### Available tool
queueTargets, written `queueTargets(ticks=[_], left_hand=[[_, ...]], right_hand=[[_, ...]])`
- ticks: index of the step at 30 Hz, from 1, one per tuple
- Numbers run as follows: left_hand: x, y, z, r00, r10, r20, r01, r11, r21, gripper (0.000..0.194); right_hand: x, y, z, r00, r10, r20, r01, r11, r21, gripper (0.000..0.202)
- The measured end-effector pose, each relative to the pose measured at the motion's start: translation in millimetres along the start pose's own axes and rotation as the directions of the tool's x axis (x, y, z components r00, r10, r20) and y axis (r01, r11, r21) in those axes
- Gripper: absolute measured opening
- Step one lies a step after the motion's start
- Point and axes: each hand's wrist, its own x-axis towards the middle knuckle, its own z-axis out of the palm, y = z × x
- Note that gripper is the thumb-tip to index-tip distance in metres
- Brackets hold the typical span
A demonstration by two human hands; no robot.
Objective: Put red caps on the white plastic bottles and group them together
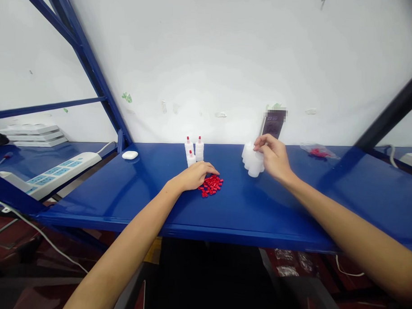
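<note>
My left hand point(197, 175) rests at a pile of small red caps point(211, 185), its fingers over the pile's back edge; whether a cap is between the fingertips is too small to tell. Just behind it stand three white bottles point(199, 149) with red tips. Farther right, my right hand point(271, 154) is at a group of translucent white bottles point(254, 165) without red tips. Its thumb and forefinger are pinched together at the top of the group, and what they hold is hard to make out.
A phone point(273, 124) leans against the wall behind my right hand. On the blue table point(150, 206) lie a white oval case point(130, 155) at the left and a plastic bag of red pieces point(319, 152) at the right. A power strip point(61, 172) sits beyond the left edge.
</note>
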Motion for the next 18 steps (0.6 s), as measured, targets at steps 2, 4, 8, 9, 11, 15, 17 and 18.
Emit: queueTargets(ticks=[2,4,8,9,11,15,17,18], left_hand=[[-0.5,-1.0,-0.6,1.000,0.012,0.000,-0.012,1.000,0.001,0.058],[-0.6,-1.7,-0.8,1.000,0.013,0.002,-0.013,1.000,0.010,0.053],[-0.6,-2.8,-0.7,1.000,0.019,-0.007,-0.019,1.000,0.014,0.048],[-0.7,-3.0,-0.7,1.000,0.023,-0.010,-0.023,1.000,0.010,0.048],[-1.0,-3.4,-0.6,1.000,0.028,-0.011,-0.028,1.000,0.002,0.048],[-1.8,-5.2,0.3,1.000,0.022,-0.018,-0.022,1.000,-0.008,0.043],[-2.0,-6.4,1.1,1.000,0.020,-0.019,-0.020,1.000,-0.017,0.039],[-2.0,-6.8,1.3,1.000,0.018,-0.018,-0.018,1.000,-0.019,0.038]], right_hand=[[1.0,1.1,-0.4,1.000,0.004,0.014,-0.004,1.000,0.025,0.021],[1.7,1.1,-0.7,1.000,0.007,0.025,-0.009,0.999,0.052,0.021],[2.0,0.2,-0.5,0.999,0.024,0.048,-0.027,0.998,0.060,0.020],[2.0,0.2,-0.3,0.998,0.027,0.051,-0.030,0.998,0.059,0.020],[2.0,0.4,-0.3,0.998,0.030,0.048,-0.033,0.998,0.062,0.020],[3.1,1.3,-2.0,0.999,0.026,0.021,-0.027,0.997,0.077,0.019],[4.1,1.5,-3.3,1.000,0.021,0.003,-0.021,0.995,0.096,0.019],[4.6,1.6,-3.8,1.000,0.025,-0.003,-0.025,0.994,0.108,0.019]])
